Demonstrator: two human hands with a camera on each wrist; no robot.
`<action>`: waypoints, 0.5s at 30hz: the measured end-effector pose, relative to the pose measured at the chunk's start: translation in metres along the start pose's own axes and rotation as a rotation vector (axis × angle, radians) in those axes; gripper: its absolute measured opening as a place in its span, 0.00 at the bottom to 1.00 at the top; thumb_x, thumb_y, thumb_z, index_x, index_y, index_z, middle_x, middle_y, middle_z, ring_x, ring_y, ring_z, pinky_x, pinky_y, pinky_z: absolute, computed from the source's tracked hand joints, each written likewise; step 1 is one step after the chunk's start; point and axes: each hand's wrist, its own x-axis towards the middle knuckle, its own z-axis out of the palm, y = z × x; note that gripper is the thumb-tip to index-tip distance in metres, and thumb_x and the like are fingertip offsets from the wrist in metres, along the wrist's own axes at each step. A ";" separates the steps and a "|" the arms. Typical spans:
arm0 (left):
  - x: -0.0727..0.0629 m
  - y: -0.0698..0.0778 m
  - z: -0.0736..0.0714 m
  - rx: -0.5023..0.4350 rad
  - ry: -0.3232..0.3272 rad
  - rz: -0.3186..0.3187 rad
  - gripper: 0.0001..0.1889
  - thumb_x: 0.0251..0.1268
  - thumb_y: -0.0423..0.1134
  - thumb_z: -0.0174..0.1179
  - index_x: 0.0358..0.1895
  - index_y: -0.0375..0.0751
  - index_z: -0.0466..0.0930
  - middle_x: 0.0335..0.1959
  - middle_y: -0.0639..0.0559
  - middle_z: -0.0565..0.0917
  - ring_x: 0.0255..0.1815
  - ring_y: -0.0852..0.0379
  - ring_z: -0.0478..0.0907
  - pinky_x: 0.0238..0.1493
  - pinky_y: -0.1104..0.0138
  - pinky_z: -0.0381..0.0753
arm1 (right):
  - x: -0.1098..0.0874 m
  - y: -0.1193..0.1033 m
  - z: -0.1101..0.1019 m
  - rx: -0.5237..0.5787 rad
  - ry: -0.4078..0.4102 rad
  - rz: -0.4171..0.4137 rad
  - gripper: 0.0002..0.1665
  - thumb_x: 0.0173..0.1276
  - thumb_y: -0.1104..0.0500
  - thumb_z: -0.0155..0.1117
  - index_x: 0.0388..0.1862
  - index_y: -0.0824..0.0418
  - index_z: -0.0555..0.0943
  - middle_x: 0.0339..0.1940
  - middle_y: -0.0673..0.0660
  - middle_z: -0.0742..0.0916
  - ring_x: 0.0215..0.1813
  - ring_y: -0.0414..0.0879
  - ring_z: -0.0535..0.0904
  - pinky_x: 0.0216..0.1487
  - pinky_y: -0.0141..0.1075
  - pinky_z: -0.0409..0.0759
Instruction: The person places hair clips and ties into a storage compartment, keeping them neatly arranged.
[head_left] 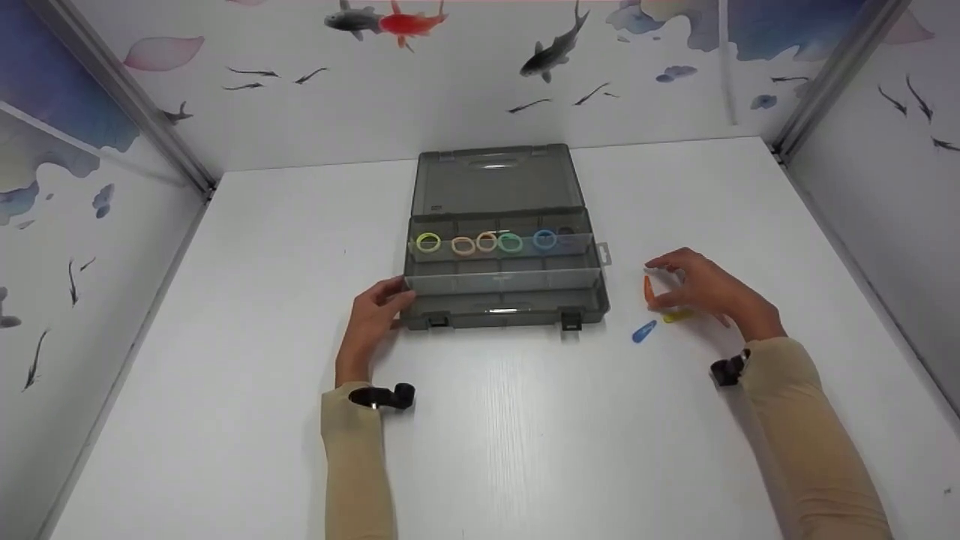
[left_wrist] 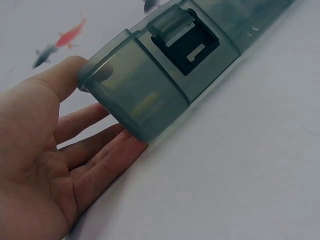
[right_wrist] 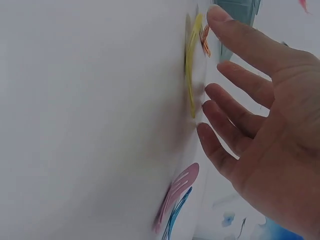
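A grey translucent compartment box (head_left: pixel 506 301) lies with its lid (head_left: pixel 496 180) folded back. My left hand (head_left: pixel 373 316) grips its near left corner, thumb over the rim (left_wrist: pixel 82 82) and fingers along the outer wall. Beyond the box's right side, my right hand (head_left: pixel 709 289) hovers low over small snap hair clips, fingers parted. An orange hair clip (head_left: pixel 649 289) stands out between thumb and fingers in the head view. Under the hand lies a yellow hair clip (right_wrist: pixel 191 65); a blue hair clip (head_left: pixel 644 331) is nearer me. The right wrist view adds a pink hair clip (right_wrist: pixel 181 187).
Several coloured rings, including a yellow ring (head_left: pixel 428 241) and a green ring (head_left: pixel 510 241), are in the box's back row. Another blue clip (right_wrist: pixel 176 215) lies beside the pink one. A back wall (head_left: pixel 465 97) and side walls enclose the white table (head_left: pixel 480 435).
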 end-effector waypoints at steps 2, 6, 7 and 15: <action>-0.001 0.000 0.000 -0.001 -0.001 0.002 0.27 0.71 0.47 0.62 0.70 0.48 0.72 0.67 0.47 0.77 0.66 0.49 0.75 0.62 0.54 0.79 | 0.001 0.000 0.000 -0.009 -0.006 -0.012 0.42 0.60 0.53 0.77 0.72 0.60 0.71 0.71 0.67 0.69 0.73 0.65 0.63 0.74 0.63 0.62; -0.001 0.000 0.000 -0.008 -0.002 -0.006 0.26 0.70 0.47 0.62 0.69 0.48 0.73 0.67 0.48 0.77 0.66 0.50 0.75 0.62 0.54 0.79 | 0.003 0.001 0.001 -0.020 -0.005 -0.025 0.38 0.60 0.55 0.77 0.68 0.61 0.75 0.72 0.68 0.68 0.73 0.66 0.62 0.74 0.63 0.62; -0.001 0.000 0.000 -0.007 -0.003 -0.008 0.26 0.70 0.47 0.62 0.69 0.48 0.73 0.67 0.48 0.77 0.66 0.50 0.75 0.63 0.54 0.79 | 0.003 0.001 0.002 -0.023 -0.002 -0.026 0.37 0.60 0.55 0.76 0.68 0.61 0.76 0.72 0.68 0.68 0.74 0.66 0.61 0.74 0.63 0.62; 0.000 0.002 -0.001 -0.005 -0.001 -0.011 0.26 0.71 0.46 0.62 0.70 0.47 0.73 0.67 0.47 0.77 0.67 0.50 0.74 0.63 0.54 0.79 | 0.006 0.002 0.003 -0.067 0.023 -0.047 0.32 0.62 0.56 0.75 0.64 0.62 0.78 0.70 0.67 0.70 0.74 0.65 0.60 0.74 0.63 0.61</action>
